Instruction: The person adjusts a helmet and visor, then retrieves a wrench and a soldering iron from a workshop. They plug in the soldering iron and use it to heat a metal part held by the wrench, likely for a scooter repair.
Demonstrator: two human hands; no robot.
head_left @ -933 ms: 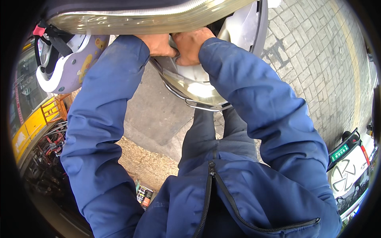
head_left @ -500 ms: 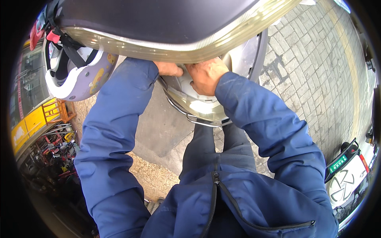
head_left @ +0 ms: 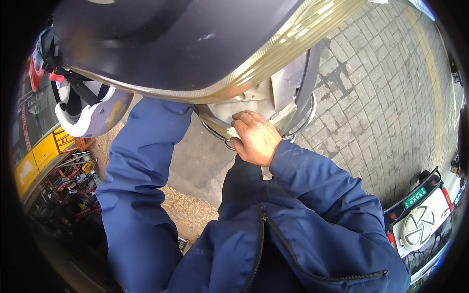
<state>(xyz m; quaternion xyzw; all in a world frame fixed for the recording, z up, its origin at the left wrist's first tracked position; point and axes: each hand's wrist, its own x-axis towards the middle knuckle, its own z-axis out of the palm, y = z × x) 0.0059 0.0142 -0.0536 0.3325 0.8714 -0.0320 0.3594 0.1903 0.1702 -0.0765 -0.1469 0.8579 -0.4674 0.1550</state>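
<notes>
The grey, curved rear body panel (head_left: 229,110) of a scooter lies directly under the right hand's (head_left: 254,136) fingertips, tucked beneath the overhanging edge of the raised seat. A chrome tube rail (head_left: 215,132) curves round the lower edge of that panel, passing just left of and under the heel of the hand. The dark seat (head_left: 171,39), tilted up, spreads wide above the hand, its underside rim wrapped in a ribbed, yellowish clear strip (head_left: 273,53).

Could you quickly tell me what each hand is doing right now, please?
Left hand: hidden under the dark scooter body; cannot be told.
Right hand: fingers curled, resting on the silver panel beneath it; no firm grip visible.
</notes>
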